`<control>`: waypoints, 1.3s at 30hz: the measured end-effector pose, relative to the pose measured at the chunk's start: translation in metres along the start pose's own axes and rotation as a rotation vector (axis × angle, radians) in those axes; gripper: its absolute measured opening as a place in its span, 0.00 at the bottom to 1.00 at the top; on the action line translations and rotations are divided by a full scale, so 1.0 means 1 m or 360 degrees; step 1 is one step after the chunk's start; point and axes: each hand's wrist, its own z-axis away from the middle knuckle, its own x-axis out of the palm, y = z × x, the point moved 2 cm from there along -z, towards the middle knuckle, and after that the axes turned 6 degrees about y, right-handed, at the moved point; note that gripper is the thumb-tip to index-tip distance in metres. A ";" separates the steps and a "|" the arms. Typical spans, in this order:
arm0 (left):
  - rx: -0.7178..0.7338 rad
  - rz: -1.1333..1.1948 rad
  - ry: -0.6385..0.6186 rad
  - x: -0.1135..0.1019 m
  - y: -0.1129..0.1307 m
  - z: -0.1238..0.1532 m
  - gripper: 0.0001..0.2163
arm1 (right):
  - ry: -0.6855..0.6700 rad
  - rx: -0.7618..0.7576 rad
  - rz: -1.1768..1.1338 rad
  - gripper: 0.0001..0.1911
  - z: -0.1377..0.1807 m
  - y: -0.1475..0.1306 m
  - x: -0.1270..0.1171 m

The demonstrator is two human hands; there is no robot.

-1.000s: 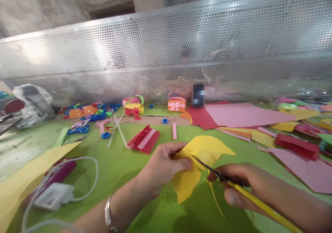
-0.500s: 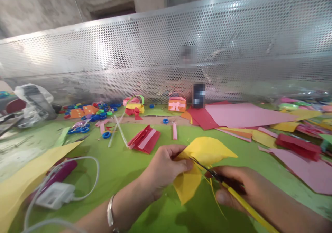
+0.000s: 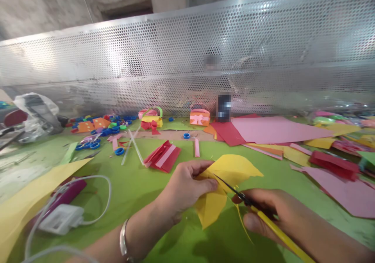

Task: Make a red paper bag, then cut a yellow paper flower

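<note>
My left hand (image 3: 191,187) is closed, pinching a folded piece of yellow paper (image 3: 234,165) between thumb and fingers. A lower flap of the paper hangs below the thumb, and a thin yellow strip dangles near the right hand. Wrapped around dark-bladed scissors (image 3: 241,196) with a yellow handle is my right hand (image 3: 272,206). The blade tips lie against the paper close to my left thumb. Behind my left hand, a red folded paper piece with a pink stripe (image 3: 164,156) rests on the green tabletop (image 3: 131,192).
A white charger (image 3: 63,219) with a looped cable lies at the left beside yellow paper (image 3: 38,200). Small paper bags, including an orange one (image 3: 199,117), stand at the back. Pink sheets (image 3: 278,129) spread to the right. A perforated metal screen (image 3: 175,60) rises behind.
The scissors' blades look closer together now, with their tips still by the left thumb. The yellow paper's right end has shifted slightly left. Both hands keep their holds.
</note>
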 end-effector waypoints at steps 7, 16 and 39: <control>0.0061 -0.0028 -0.0082 0.004 -0.001 0.004 0.16 | -0.0090 -0.0007 0.0003 0.16 -0.004 0.005 0.006; -0.0059 -0.0033 -0.0085 0.008 -0.005 0.004 0.21 | -0.0173 -0.0088 -0.0102 0.26 -0.002 -0.007 0.007; -0.0064 -0.0060 -0.0137 0.012 -0.002 0.010 0.16 | -0.0284 -0.0099 -0.0224 0.32 0.000 -0.008 0.009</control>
